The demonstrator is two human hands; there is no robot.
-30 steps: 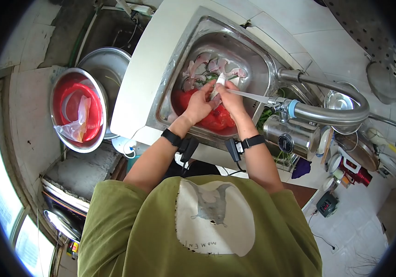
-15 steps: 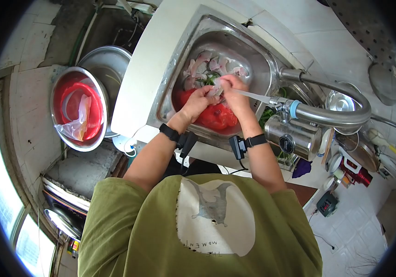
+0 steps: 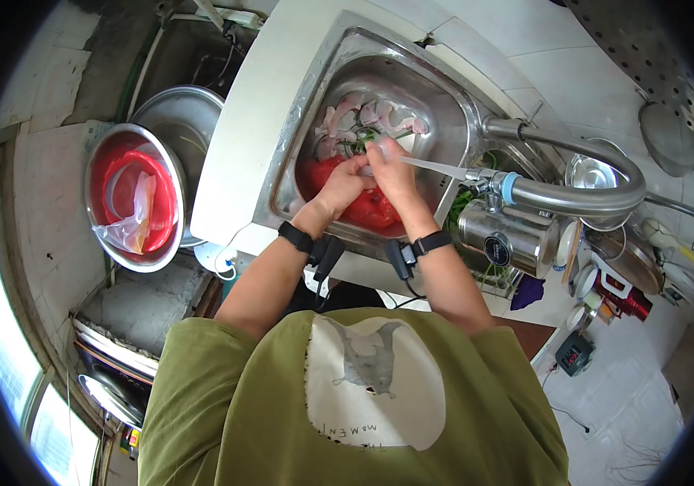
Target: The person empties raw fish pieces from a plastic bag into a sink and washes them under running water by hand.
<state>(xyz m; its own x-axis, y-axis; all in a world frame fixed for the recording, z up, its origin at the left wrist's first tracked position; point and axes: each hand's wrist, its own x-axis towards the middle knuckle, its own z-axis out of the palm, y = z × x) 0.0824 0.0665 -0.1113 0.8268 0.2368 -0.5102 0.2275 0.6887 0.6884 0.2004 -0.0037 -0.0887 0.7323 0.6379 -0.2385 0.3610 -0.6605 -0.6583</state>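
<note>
Over the metal sink (image 3: pixel 444 121), my left hand (image 3: pixel 345 185) and my right hand (image 3: pixel 392 168) meet with fingers closed around a pale, whitish piece that is mostly hidden between them. A stream of water from the faucet (image 3: pixel 489 180) hits my right hand. Under my hands lies a red plastic bag or sheet (image 3: pixel 370 212). Beyond them, several pale pink pieces of what looks like meat or fish (image 3: pixel 345 107) rest on the sink bottom with some green leaves (image 3: pixel 361 139).
At the left, a metal basin (image 3: pixel 175 198) holds a red bowl (image 3: pixel 167 219) and a clear plastic bag (image 3: pixel 132 227). The white counter (image 3: pixel 254 105) borders the sink. A steel canister (image 3: pixel 517 240) stands at the right, with pans and dishes beyond.
My right hand has moved slightly left and closer to my left hand. The pale piece, visible between my fingers before, is now mostly covered.
</note>
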